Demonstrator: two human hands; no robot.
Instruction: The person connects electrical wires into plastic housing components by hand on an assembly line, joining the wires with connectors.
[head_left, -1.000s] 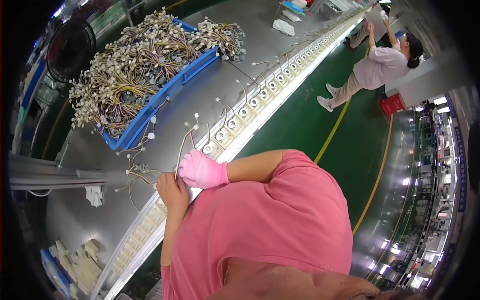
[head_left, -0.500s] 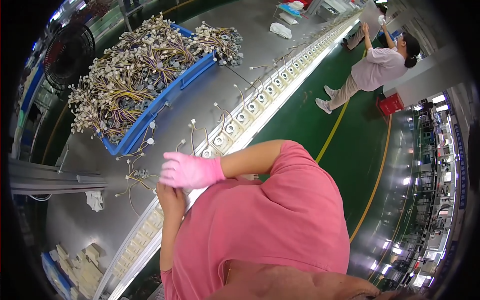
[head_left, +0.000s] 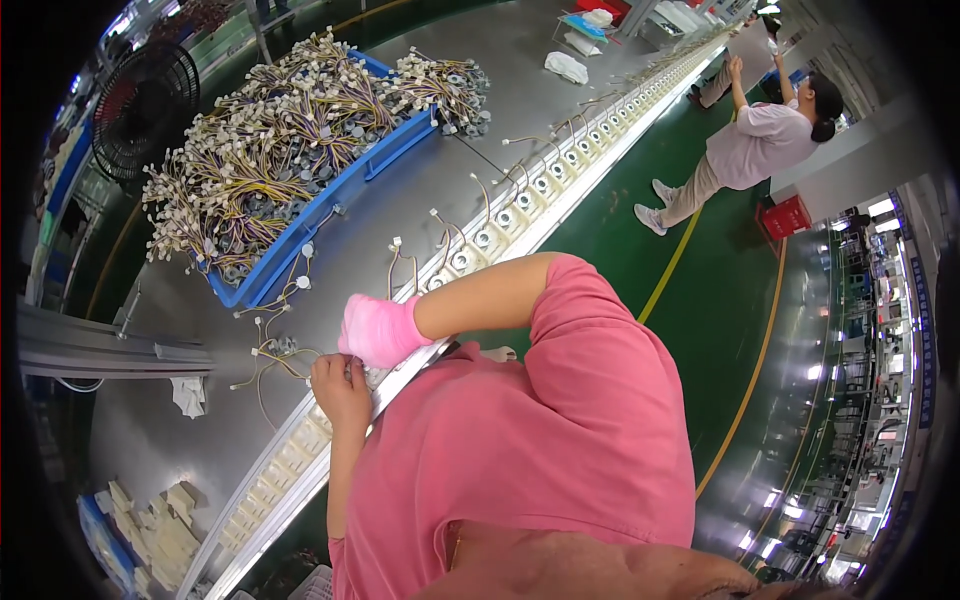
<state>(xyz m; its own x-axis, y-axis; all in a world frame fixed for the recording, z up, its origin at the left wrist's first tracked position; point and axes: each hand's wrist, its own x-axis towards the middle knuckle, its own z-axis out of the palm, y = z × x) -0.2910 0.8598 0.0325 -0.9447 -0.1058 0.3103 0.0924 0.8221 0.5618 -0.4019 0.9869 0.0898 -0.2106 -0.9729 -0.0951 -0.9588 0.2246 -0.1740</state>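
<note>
A long rail point(head_left: 495, 247) carries a row of cream plastic holders point(head_left: 285, 455), many with round grey-white parts and wired leads in them. My bare left hand point(head_left: 341, 390) rests at the rail's near stretch, fingers bent in over a holder; what they grip is hidden. Just above and touching it is my right hand point(head_left: 380, 332), in a pink glove, its back toward me and its fingers pointing down out of sight. Beyond the hands, loose wired connectors point(head_left: 268, 350) lie on the grey table.
A blue tray point(head_left: 300, 250) heaped with wired connectors point(head_left: 290, 150) stands on the table point(head_left: 150, 430). A black fan point(head_left: 145, 110) is at its left. Cream plastic pieces point(head_left: 165, 530) lie at lower left. At upper right, a person point(head_left: 755, 145) stands in the green aisle near a red box point(head_left: 785, 217).
My right hand has turned and come down slightly to the right, its fingers now tucked under. My left hand has shifted a little and shows more of its fingers over the rail.
</note>
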